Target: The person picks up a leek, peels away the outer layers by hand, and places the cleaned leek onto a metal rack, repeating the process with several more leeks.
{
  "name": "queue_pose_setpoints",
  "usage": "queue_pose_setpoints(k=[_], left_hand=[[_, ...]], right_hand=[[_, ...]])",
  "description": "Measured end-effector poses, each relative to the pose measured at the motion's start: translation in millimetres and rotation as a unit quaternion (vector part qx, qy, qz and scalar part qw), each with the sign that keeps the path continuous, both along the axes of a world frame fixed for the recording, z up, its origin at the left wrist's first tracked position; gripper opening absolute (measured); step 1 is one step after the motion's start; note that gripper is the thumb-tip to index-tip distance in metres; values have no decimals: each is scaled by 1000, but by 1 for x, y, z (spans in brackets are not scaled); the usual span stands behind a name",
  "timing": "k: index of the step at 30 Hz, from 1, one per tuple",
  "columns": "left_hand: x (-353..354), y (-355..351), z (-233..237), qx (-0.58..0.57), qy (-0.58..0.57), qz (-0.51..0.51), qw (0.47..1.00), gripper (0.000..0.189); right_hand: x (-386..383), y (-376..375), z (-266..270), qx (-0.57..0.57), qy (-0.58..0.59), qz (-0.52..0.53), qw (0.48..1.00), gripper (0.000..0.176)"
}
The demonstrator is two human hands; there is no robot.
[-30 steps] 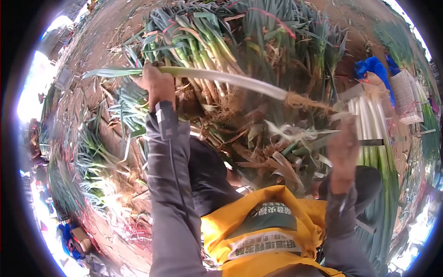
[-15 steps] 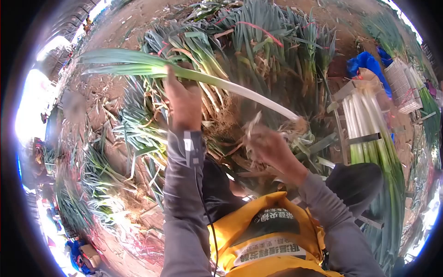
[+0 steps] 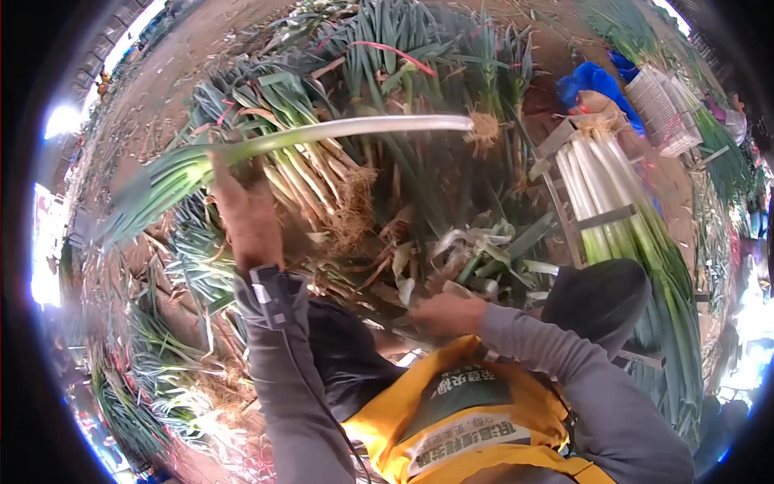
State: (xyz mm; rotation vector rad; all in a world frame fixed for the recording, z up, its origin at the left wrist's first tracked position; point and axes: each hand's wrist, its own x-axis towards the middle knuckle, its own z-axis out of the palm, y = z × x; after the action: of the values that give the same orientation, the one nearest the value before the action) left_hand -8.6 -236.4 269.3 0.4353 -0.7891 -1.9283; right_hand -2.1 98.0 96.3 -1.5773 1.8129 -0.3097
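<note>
My left hand [image 3: 248, 214] is wrapped round a long leek [image 3: 387, 125] where the white stalk meets the leaves. The leek lies nearly level, green leaves hanging to the left and roots pointing right. Low in front of the yellow apron [image 3: 451, 403], my right hand [image 3: 447, 313] is closed, and its fingertips are blurred. Pale peeled leaves [image 3: 407, 274] lie close by it, but I cannot make out what is in the fingers. Beneath the held leek is a bunch of untrimmed leeks [image 3: 314, 181] with brown roots.
To the right, cleaned leeks [image 3: 592, 173] lie in a metal frame [image 3: 556, 198]. Behind them are a blue plastic bag [image 3: 601, 85] and a printed carton [image 3: 663, 113]. More leeks [image 3: 395, 48] stand bundled at the back, and stripped leaves [image 3: 484, 258] litter the ground before my knees.
My left hand has moved left and down, and the leek has swung so its root end sits higher. My right hand has dropped from near the root end towards the apron.
</note>
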Motion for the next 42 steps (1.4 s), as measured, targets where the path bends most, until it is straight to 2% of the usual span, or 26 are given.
queue_pose_setpoints(k=[2,4,5,7,8,10,12,14,15,16,17,18,19,21,22,23,24,25,26,27,29,31,33,37,38,42], left_hand=[[2,-13,-11,-7,17,-20,1000,33],[-1,-4,-15,-12,81,-65,995,30],[-6,-6,-28,-19,88,-97,991,30],[-18,20,-36,-38,90,-183,978,36],[-22,48,-28,-32,68,-200,977,38],[-29,103,-13,-28,10,-225,974,40],[-34,123,-10,-120,-105,-278,947,43],[-40,135,-1,-151,-101,-325,928,45],[-40,140,2,-142,-65,-352,923,47],[-35,143,0,-129,-33,-373,918,52],[-34,127,-17,-109,-21,-413,904,48],[-35,107,-38,-108,-18,-415,903,48],[-38,92,-59,-227,-92,-407,880,45],[-33,104,-52,-24,-85,-449,889,36],[-33,114,-46,-25,-85,-453,887,36],[-35,123,-41,-1,-146,-410,900,33],[-39,131,-40,22,-206,-366,907,31],[-51,126,-63,9,-190,-423,886,33],[-54,135,-60,5,-188,-429,883,33],[-57,148,-52,-16,-203,-435,877,34],[-58,169,-38,-34,-225,-439,869,37],[-59,185,-26,-42,-244,-443,862,37],[-64,210,-5,-53,-273,-430,859,30],[-79,208,-21,-72,-299,-451,838,26],[-84,206,-33,-72,-302,-453,835,26],[-101,210,-64,-9,-328,-439,836,25]], right_hand=[[-1,1,46,-153,-72,-129,977,35],[-28,-23,79,-317,-94,-247,911,35],[-35,-36,110,-221,-369,-392,813,37],[-60,-60,129,-345,-560,-404,636,39],[-71,-77,125,-450,-568,-345,597,41],[-82,-73,183,-408,-628,-395,532,36],[-90,-82,195,-498,-619,-433,425,35],[-102,-41,221,-552,-522,-446,474,35],[-116,-3,233,-556,-369,-492,560,37],[-125,43,262,-550,-129,-531,632,39],[-156,81,272,-503,117,-531,672,30],[-172,125,298,-528,185,-524,642,30],[-183,168,330,-560,205,-523,609,31],[-204,249,381,-579,279,-515,567,33],[-181,270,415,-414,412,-613,533,30],[-192,302,426,-430,519,-536,509,28],[-193,324,441,-310,570,-583,489,25],[-219,397,442,-150,684,-443,560,27],[-235,429,424,-59,722,-364,585,33],[-251,461,407,18,750,-273,602,41],[-254,481,357,-2,658,-352,665,43],[-242,468,309,112,497,-461,727,30],[-256,484,245,235,438,-450,742,26],[-286,510,119,165,380,-457,787,30],[-291,510,107,115,364,-454,805,34],[-301,515,106,98,277,-471,831,34]])
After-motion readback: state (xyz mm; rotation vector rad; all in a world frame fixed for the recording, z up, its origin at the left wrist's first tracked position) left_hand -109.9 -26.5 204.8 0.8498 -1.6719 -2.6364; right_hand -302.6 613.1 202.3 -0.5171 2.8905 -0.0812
